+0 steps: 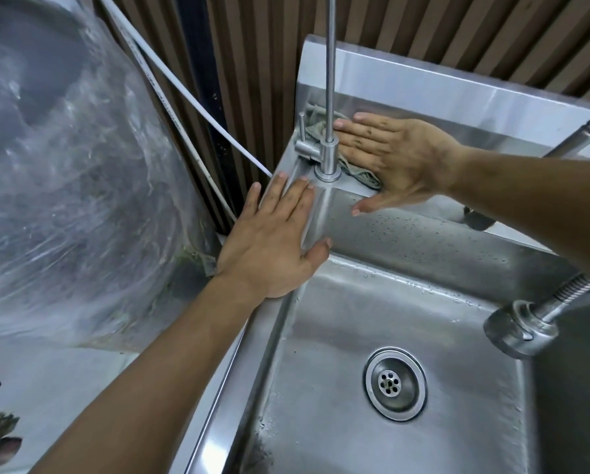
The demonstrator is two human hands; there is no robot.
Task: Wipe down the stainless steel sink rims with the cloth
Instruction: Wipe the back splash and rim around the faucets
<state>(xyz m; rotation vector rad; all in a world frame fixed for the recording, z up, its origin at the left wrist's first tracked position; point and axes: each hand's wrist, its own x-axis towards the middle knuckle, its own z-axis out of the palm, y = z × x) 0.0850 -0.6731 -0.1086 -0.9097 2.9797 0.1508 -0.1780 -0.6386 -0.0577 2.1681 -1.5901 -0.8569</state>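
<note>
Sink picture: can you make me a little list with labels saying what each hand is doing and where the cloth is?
left hand: flat and open, resting on the left sink rim
right hand: flat, pressing the cloth on the back rim
cloth: grey, crumpled, behind the small tap, partly under the right hand
small tap: upright at the back-left corner
basin: wet with droplets, drain uncovered
spray head: hangs over the basin's right side

1. A working kitchen or wash-up area, it seems: a deep steel sink (372, 336) with a drain (395, 384) and a raised steel backsplash (440, 94).
2. A slim tap (328, 97) and a spray hose head (522, 328) serve it.
3. Ribbed brown wall panelling (423, 25) behind; a plastic-wrapped bulk (74, 186) stands beside.
</note>
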